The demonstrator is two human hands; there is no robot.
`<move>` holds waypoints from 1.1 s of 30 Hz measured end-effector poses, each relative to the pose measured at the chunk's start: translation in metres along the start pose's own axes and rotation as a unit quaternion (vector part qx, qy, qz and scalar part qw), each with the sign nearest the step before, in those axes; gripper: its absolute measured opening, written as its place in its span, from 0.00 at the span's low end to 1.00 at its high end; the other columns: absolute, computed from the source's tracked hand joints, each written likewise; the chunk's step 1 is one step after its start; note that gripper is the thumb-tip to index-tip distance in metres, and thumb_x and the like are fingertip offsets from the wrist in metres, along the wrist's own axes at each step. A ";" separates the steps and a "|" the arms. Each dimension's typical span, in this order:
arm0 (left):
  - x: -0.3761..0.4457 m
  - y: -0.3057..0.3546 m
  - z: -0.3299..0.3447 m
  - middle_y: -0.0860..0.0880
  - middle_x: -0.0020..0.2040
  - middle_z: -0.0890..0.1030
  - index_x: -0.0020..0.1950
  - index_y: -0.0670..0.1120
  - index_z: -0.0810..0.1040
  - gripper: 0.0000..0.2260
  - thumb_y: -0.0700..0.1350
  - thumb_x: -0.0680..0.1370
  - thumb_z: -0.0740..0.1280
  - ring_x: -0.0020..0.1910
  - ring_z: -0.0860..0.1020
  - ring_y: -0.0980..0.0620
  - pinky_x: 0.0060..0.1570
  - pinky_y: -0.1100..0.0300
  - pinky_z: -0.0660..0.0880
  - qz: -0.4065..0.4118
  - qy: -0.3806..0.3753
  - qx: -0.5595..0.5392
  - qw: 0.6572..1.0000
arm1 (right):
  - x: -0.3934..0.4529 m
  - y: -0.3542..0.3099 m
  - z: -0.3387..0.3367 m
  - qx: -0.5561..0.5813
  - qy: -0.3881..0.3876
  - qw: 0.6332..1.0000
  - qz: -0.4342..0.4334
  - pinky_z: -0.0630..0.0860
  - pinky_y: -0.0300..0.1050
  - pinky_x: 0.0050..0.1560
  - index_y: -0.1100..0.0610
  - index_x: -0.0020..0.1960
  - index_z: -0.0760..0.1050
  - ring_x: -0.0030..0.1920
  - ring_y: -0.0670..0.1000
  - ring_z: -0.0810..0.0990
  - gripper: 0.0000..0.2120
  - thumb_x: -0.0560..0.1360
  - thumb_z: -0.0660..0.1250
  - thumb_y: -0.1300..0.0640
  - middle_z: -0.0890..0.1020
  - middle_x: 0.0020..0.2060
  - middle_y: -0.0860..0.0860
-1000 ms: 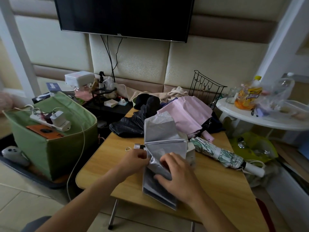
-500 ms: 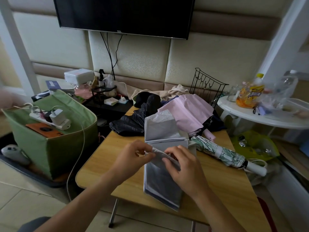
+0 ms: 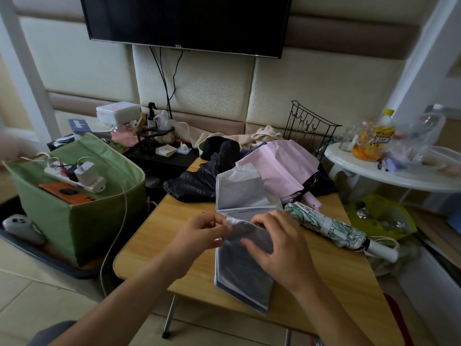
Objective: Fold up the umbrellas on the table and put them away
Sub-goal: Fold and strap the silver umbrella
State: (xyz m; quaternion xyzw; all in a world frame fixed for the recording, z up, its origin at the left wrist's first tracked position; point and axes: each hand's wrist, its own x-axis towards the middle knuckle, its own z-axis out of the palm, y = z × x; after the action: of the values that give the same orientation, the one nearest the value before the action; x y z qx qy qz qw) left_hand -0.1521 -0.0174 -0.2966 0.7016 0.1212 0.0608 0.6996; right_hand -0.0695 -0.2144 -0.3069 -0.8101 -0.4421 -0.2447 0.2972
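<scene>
Silver-grey umbrella (image 3: 243, 248), collapsed and lying lengthwise at the table's centre, is being worked into pleats on the wooden table (image 3: 154, 233); its canopy panels are being gathered at mid-length, the far panel spreading flat toward 12 o'clock and the near panels trailing toward 6 o'clock. A fold of canopy edge is being pinched by the left hand (image 3: 202, 232), at 9 o'clock of the umbrella, fingers curled round the fabric. The cloth is being pressed down by the right hand (image 3: 279, 243), fingers bent over a crease; whether a fold is also being gripped beneath cannot be told. The step is judged best done by each panel being drawn taut and laid one way round the shaft before strapping. Patterned green-white umbrella (image 3: 331, 228), already rolled and strapped, is lying at 3 o'clock, just beside. Pink umbrella (image 3: 279, 166) and dark umbrella (image 3: 199, 181) are being left loose at 12 o'clock.
</scene>
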 end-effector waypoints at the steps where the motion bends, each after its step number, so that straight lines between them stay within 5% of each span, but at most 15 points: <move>1: 0.000 0.000 0.001 0.46 0.47 0.83 0.46 0.45 0.82 0.03 0.41 0.79 0.70 0.50 0.82 0.49 0.50 0.58 0.79 -0.002 0.005 0.004 1.000 | 0.000 -0.002 0.000 -0.009 -0.011 1.000 -0.002 0.73 0.38 0.49 0.49 0.53 0.76 0.48 0.42 0.72 0.12 0.77 0.69 0.43 0.75 0.48 0.42; 7: 0.002 -0.001 -0.003 0.41 0.49 0.80 0.52 0.38 0.77 0.11 0.45 0.83 0.61 0.47 0.81 0.43 0.48 0.52 0.80 -0.129 0.122 -0.042 0.983 | -0.001 -0.004 0.000 -0.026 -0.010 0.999 -0.019 0.70 0.38 0.47 0.52 0.46 0.75 0.44 0.45 0.73 0.05 0.78 0.69 0.52 0.75 0.43 0.44; 12: 0.006 0.001 -0.006 0.32 0.53 0.83 0.60 0.30 0.74 0.26 0.55 0.85 0.58 0.48 0.86 0.36 0.46 0.48 0.84 -0.274 0.016 -0.096 0.957 | 0.000 -0.003 -0.004 0.021 -0.054 0.997 -0.048 0.72 0.40 0.46 0.53 0.45 0.76 0.45 0.46 0.74 0.06 0.79 0.68 0.53 0.75 0.43 0.45; 21: 0.023 -0.007 0.003 0.37 0.58 0.82 0.64 0.39 0.76 0.18 0.49 0.80 0.70 0.51 0.84 0.39 0.41 0.51 0.84 -0.233 0.017 -0.031 0.972 | -0.008 -0.004 -0.002 0.101 -0.276 0.955 -0.045 0.77 0.47 0.51 0.47 0.50 0.78 0.52 0.43 0.75 0.04 0.76 0.69 0.50 0.75 0.50 0.41; 28: 0.009 -0.008 0.007 0.43 0.49 0.83 0.56 0.46 0.72 0.08 0.44 0.80 0.68 0.38 0.85 0.47 0.34 0.58 0.81 -0.138 0.096 0.155 0.974 | -0.009 0.000 -0.003 0.137 -0.274 0.951 0.036 0.77 0.43 0.48 0.46 0.51 0.76 0.49 0.42 0.77 0.04 0.81 0.65 0.47 0.78 0.47 0.40; 33: -0.004 -0.007 0.004 0.53 0.41 0.80 0.46 0.48 0.85 0.05 0.43 0.79 0.69 0.38 0.75 0.57 0.35 0.66 0.71 -0.052 0.009 0.287 0.956 | -0.009 0.004 0.000 0.135 -0.254 0.954 0.079 0.73 0.34 0.45 0.47 0.53 0.76 0.48 0.39 0.77 0.03 0.84 0.63 0.52 0.79 0.46 0.40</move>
State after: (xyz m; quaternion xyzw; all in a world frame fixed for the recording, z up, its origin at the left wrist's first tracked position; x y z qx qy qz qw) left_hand -0.1557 -0.0221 -0.3032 0.8651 0.1763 -0.0063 0.4695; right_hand -0.0704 -0.2213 -0.3145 -0.8304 -0.4662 0.0558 0.3000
